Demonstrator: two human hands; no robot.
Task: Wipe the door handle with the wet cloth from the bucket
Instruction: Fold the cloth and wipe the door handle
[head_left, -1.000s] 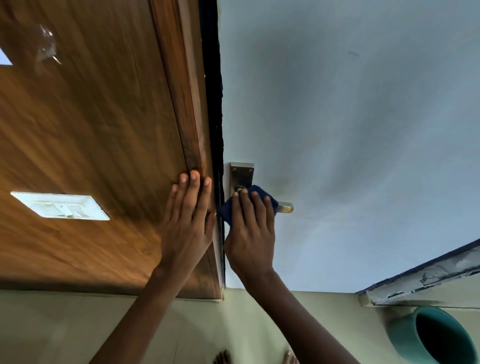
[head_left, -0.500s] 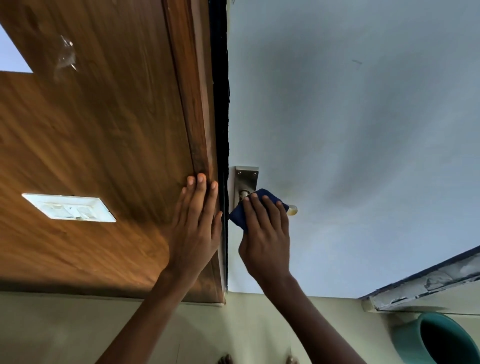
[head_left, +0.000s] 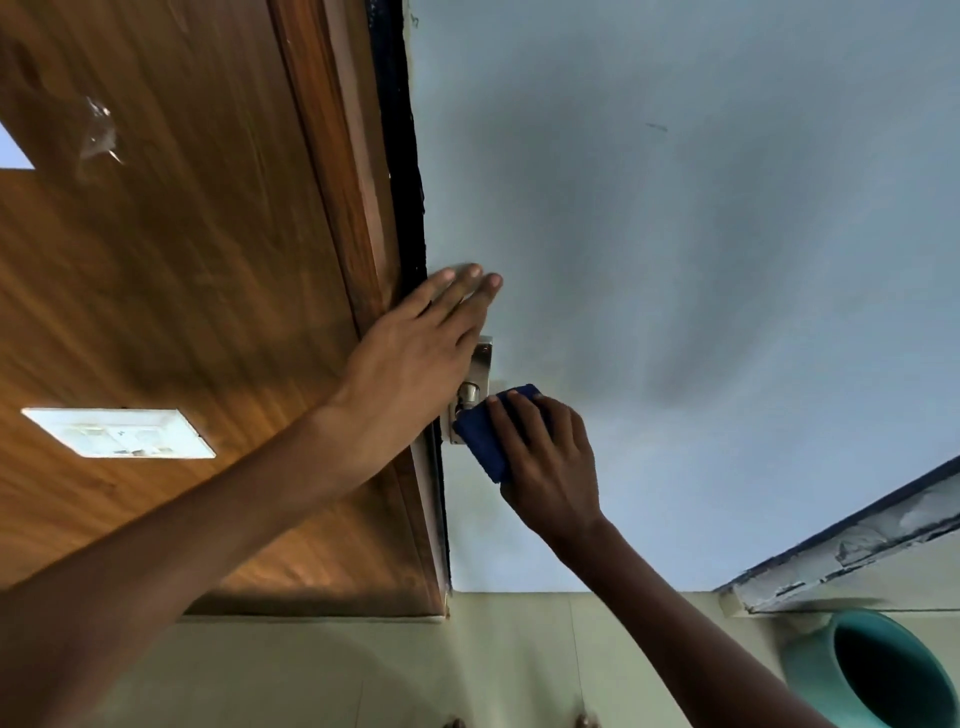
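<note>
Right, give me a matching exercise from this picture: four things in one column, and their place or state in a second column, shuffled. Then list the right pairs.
Things:
1. cloth
2. left hand
3. bucket
4. switch plate

Places or states:
A. on the floor at lower right, teal, opening toward the camera
B. mounted on the brown wooden panel at left
C. dark blue, pressed against the door handle under the right hand
D. reaching across the frame, fingers spread flat over the pale door

Pairs: 1-C, 2-D, 3-A, 4-B
</note>
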